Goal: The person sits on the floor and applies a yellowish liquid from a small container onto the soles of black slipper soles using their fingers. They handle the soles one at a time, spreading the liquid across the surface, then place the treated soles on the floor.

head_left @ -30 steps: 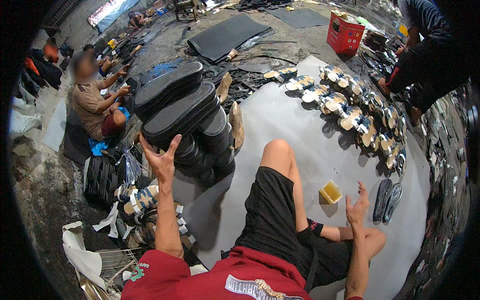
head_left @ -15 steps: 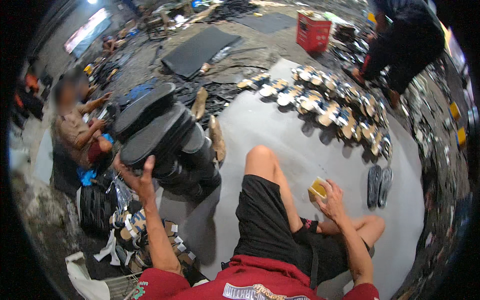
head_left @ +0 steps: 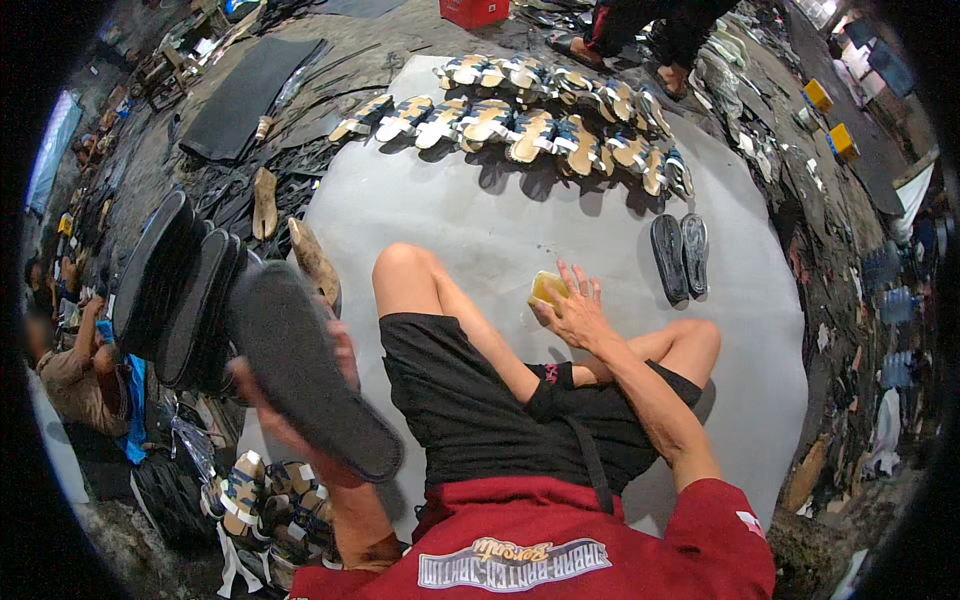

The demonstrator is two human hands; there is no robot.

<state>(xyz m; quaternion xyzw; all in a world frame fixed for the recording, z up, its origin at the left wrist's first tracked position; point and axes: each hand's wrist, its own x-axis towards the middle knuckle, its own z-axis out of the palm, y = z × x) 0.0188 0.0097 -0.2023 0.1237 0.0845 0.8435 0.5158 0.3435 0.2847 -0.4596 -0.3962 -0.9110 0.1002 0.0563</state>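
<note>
I have the left hand (head_left: pixel 283 428) grasping 1 long black sole (head_left: pixel 300 350), digits showing along both of its long edges, though the hand is blurred. The sole is tilted, held over the left edge of the grey sheet (head_left: pixel 480 215) on the floor (head_left: pixel 395 35), just beside a stack of black soles (head_left: pixel 200 320); I can't tell whether it touches them. The right hand (head_left: pixel 578 318) lies over a yellow block (head_left: pixel 543 287) near the middle of the sheet, fingers spread; from here I can't tell whether it grips the block or only rests there. Toward the sheet's right edge I see 2 dark soles (head_left: pixel 668 260) side by side. Strapped sandals (head_left: pixel 530 135) line the far edge, and 2 wooden foot forms (head_left: pixel 315 260) lie by the left edge.
</note>
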